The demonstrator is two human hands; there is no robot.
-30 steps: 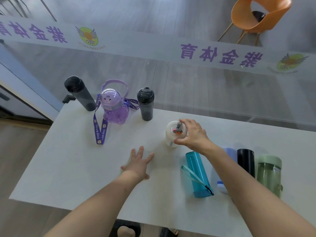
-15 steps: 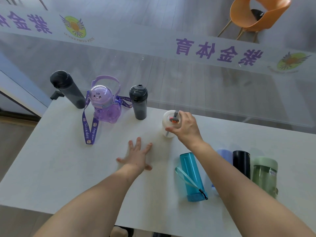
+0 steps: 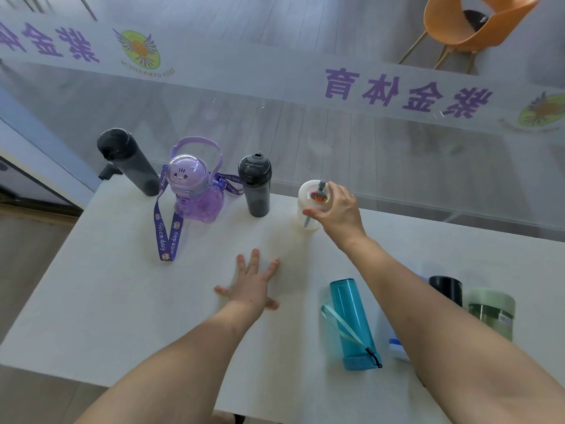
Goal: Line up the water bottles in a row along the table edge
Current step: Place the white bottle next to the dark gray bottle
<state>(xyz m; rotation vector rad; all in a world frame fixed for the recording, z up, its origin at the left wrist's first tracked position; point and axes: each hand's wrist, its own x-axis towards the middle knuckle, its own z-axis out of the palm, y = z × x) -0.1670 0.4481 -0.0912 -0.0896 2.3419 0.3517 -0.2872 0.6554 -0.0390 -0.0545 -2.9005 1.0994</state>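
Setting the white bottle into the far-edge row

Right hand grips the white bottle by its lid, near the dark bottle — lower it upright and level with its neighbours. Left hand lies flat, fingers spread, on the worktop.

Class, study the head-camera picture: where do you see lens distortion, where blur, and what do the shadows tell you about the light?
Head view: wide-angle bending makes the dark bottle at far left lean outward and the table edges splay; the picture is sharp on the right hand and white bottle; the upper left corner smears; shadows under the left hand and teal bottle are faint, so light is soft, diffuse.
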